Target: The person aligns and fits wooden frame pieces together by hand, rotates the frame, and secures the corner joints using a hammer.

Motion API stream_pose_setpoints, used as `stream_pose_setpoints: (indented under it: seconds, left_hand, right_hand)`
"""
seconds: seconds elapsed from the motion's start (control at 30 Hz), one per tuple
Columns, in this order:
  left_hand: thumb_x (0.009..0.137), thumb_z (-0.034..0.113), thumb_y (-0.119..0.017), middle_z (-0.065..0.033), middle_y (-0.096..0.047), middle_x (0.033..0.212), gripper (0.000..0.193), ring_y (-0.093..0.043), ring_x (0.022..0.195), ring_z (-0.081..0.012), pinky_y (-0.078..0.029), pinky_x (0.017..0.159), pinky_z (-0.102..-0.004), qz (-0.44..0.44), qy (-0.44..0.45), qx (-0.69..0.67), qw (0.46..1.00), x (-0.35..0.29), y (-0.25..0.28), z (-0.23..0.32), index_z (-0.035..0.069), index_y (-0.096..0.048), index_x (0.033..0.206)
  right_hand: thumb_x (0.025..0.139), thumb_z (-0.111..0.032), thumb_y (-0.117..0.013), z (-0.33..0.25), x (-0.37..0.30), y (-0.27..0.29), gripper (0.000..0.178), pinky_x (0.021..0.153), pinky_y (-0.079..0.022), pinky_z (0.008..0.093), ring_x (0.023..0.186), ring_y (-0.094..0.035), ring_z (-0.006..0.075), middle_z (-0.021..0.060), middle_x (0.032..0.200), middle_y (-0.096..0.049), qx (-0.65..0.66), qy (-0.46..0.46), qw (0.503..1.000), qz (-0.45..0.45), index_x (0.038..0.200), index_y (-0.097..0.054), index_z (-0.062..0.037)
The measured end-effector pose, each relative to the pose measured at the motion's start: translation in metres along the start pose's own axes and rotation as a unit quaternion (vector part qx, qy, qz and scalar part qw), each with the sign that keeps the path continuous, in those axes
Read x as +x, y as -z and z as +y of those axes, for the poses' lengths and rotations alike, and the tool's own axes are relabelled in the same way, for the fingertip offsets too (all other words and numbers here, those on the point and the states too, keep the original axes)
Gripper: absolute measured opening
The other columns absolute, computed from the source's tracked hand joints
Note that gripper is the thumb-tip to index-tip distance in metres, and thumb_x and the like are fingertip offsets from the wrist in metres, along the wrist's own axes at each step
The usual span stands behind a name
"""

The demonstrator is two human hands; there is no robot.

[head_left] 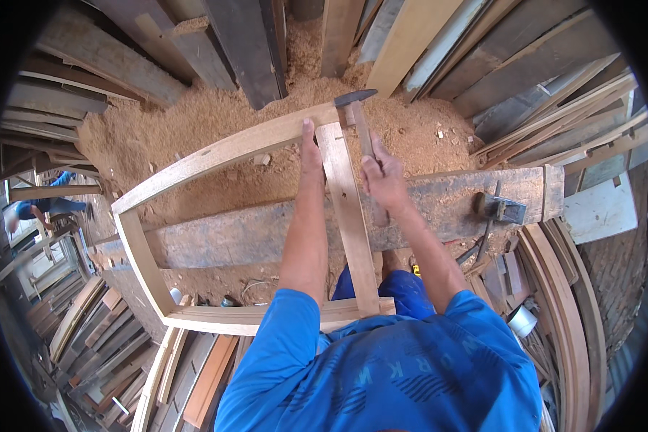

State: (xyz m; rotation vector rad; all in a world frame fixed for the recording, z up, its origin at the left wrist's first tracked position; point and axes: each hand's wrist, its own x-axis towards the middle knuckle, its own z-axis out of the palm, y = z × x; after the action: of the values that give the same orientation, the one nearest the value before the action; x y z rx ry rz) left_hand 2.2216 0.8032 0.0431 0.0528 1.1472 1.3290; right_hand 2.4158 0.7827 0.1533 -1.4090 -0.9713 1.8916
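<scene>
A pale wooden frame (348,212) with a curved far rail lies in front of me, partly across a thick worn beam (439,209). My left hand (310,153) grips the far rail near its right-hand corner joint. Its thumb shows on top, while the other fingers are hidden behind the wood. My right hand (386,176) is closed around the wooden handle of a hammer (356,97). The dark hammer head is at the far right corner of the frame, close to the rail's end; whether it touches cannot be told.
A small hand plane (510,210) sits on the beam's right end. Boards (414,43) lean along the far side, above floor covered in wood shavings (158,129). Curved wooden pieces (561,309) and a white cup (522,321) are at the right. Another person (39,209) is at far left.
</scene>
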Motion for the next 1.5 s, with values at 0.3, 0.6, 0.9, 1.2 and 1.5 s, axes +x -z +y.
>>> stream_pose_setpoints:
  seconds: [0.3, 0.6, 0.9, 1.2, 1.5]
  left_hand:
    - [0.095, 0.054, -0.059, -0.0087, -0.064, 0.114, 0.061, -0.063, 0.099, -0.0184, -0.052, 0.085, -0.0327, -0.005, 0.003, -0.018, 1.000, 0.009, 0.008, -0.003, 0.003, -0.055, 0.129]
    - [0.092, 0.056, -0.062, -0.0092, -0.061, 0.122, 0.070, -0.059, 0.108, -0.0198, -0.049, 0.092, -0.0337, 0.007, -0.013, -0.005, 1.000, 0.005, 0.004, 0.002, 0.002, -0.051, 0.135]
    - [0.090, 0.065, -0.057, -0.0193, -0.049, 0.144, 0.093, -0.051, 0.130, -0.0298, -0.040, 0.110, -0.0373, 0.129, -0.151, 0.158, 0.967, 0.015, 0.007, -0.012, -0.003, -0.036, 0.149]
    - [0.100, 0.032, -0.043, -0.0357, -0.061, 0.114, 0.051, -0.061, 0.107, -0.0479, -0.049, 0.092, -0.0536, 0.185, -0.093, 0.516, 0.831, -0.187, -0.037, -0.030, -0.004, -0.044, 0.137]
    - [0.102, 0.031, -0.042, -0.0300, -0.065, 0.101, 0.038, -0.066, 0.090, -0.0455, -0.053, 0.075, -0.0545, 0.143, -0.108, 0.583, 0.793, -0.200, -0.031, -0.061, 0.001, -0.056, 0.121]
  right_hand:
    - [0.103, -0.011, -0.044, 0.004, -0.007, 0.000, 0.058, 0.044, -0.042, 0.0229, 0.050, -0.047, 0.0058, -0.0010, 0.070, -0.051, -0.012, 0.030, 0.999, 0.014, 0.158, -0.027, -0.0136]
    - [0.102, -0.011, -0.045, 0.009, -0.029, -0.010, 0.059, 0.045, -0.043, 0.0238, 0.051, -0.048, 0.0068, -0.0007, 0.070, -0.053, 0.018, 0.027, 0.999, 0.023, 0.158, -0.026, -0.0126]
    - [0.104, -0.023, -0.048, 0.027, -0.037, -0.022, 0.025, 0.046, -0.043, 0.0237, 0.054, -0.049, 0.0079, -0.0007, 0.073, -0.054, -0.065, 0.031, 0.996, 0.044, 0.122, -0.055, -0.0070]
    - [0.105, -0.022, -0.047, 0.036, -0.014, 0.007, 0.051, 0.048, -0.043, 0.0231, 0.056, -0.051, 0.0093, 0.0025, 0.080, -0.055, 0.081, -0.005, 0.995, 0.050, 0.154, -0.033, -0.0162]
    - [0.104, -0.028, -0.047, 0.040, -0.017, 0.026, 0.042, 0.051, -0.045, 0.0215, 0.060, -0.052, 0.0083, 0.0007, 0.083, -0.057, 0.074, 0.006, 0.994, 0.077, 0.146, -0.044, -0.0193]
